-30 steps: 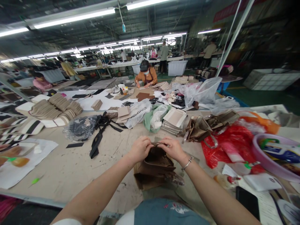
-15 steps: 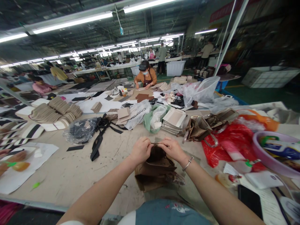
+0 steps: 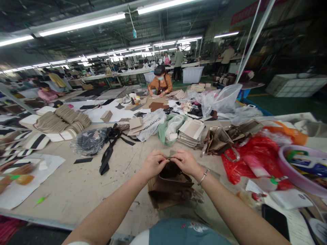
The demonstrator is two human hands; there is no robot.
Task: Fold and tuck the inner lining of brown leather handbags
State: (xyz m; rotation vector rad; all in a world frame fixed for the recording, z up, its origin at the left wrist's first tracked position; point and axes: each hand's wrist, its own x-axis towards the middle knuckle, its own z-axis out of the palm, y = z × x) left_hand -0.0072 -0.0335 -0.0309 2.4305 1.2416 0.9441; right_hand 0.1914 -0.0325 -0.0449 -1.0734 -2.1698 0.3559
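Note:
A brown bag [image 3: 170, 190] stands on the table right in front of me, its dark opening turned upward. On the far rim, my left hand [image 3: 155, 164] pinches the edge between thumb and fingers. My right hand [image 3: 186, 162] grips the same rim just beside it, the two sets of fingertips nearly meeting. Clear plastic wrapping hangs at the bag's lower right. Beyond my hands lies a stack of beige panels [image 3: 191, 131], and right of it more brown bag pieces [image 3: 217, 139] with metallic-looking trim.
Right: red plastic bag [image 3: 240, 153], purple basin [image 3: 283, 163], glue bottle [image 3: 270, 182] and black phone [image 3: 276, 221]. Left: black straps [image 3: 106, 160], plastic-wrapped bundle [image 3: 89, 141] and piled beige pieces [image 3: 60, 119]. A co-worker's hands [image 3: 21, 170] are at the left edge; another person [image 3: 161, 83] sits across.
My fingertips have drawn slightly closer together along the rim, which now bows a little. The view has shifted slightly; the bag stays in place.

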